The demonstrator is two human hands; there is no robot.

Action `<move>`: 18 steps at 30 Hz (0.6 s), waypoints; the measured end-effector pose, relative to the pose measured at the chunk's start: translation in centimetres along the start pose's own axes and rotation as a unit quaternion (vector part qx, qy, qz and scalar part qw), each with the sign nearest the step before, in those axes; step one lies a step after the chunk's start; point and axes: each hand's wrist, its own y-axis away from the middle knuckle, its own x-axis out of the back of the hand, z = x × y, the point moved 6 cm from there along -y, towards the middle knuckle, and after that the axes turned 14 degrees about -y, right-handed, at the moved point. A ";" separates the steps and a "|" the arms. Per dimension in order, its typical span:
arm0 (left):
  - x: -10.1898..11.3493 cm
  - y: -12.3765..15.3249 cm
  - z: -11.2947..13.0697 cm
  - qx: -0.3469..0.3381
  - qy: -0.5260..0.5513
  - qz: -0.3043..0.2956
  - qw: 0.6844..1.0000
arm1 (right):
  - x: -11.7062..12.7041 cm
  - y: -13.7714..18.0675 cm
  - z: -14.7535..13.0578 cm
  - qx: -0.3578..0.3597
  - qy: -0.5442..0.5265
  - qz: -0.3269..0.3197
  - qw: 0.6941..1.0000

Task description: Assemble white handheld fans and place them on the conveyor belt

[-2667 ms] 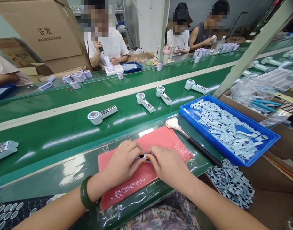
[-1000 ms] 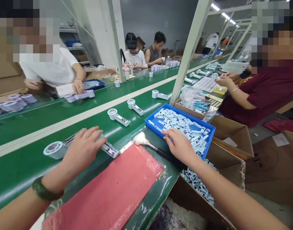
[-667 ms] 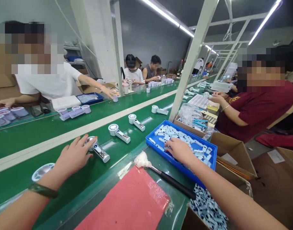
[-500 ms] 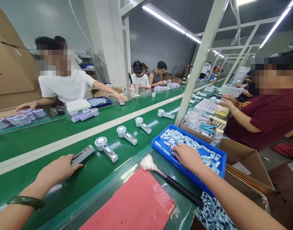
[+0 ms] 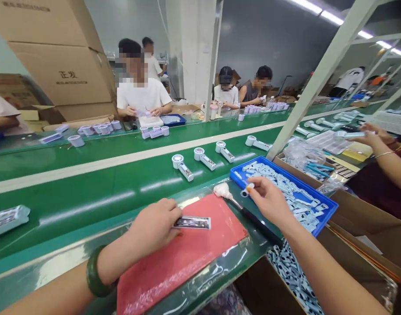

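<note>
My left hand (image 5: 153,225) is closed around a handheld fan (image 5: 194,222), held low over a red pad (image 5: 184,262). Its handle points right with the inner parts exposed; my hand hides the fan head. Between the fingertips of my right hand (image 5: 269,199) is a small pale-blue plastic cover (image 5: 245,192), partly hidden by the fingers. That hand is above the near left edge of a blue tray (image 5: 332,212) holding many similar covers. A black-handled stick (image 5: 258,223) with a white wrapped tip (image 5: 223,190) lies between the pad and the tray.
Several fans (image 5: 184,168) lie on the green belt (image 5: 98,188), plus another handle part (image 5: 10,218) at far left. Below the tray, a carton holds many blue pieces (image 5: 294,275). A slanted metal post (image 5: 321,78) rises behind it. Co-workers sit opposite and at right.
My left hand has brought the fan from the belt to above the red pad. My right hand has lifted a cover from the tray. The view has turned left.
</note>
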 end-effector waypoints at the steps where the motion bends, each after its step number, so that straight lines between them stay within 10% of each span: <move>1: -0.3 0.3 1.4 -0.017 0.009 -0.006 1.000 | -1.6 1.0 -1.0 -0.007 -0.121 -0.021 0.992; 8: -2.3 1.3 4.0 -0.024 0.133 0.039 0.990 | -11.1 7.8 -5.0 -0.076 -0.351 -0.089 0.929; 18: -1.4 3.1 2.8 -0.032 0.241 0.164 0.956 | -12.9 8.9 -5.9 -0.031 -0.262 -0.092 0.960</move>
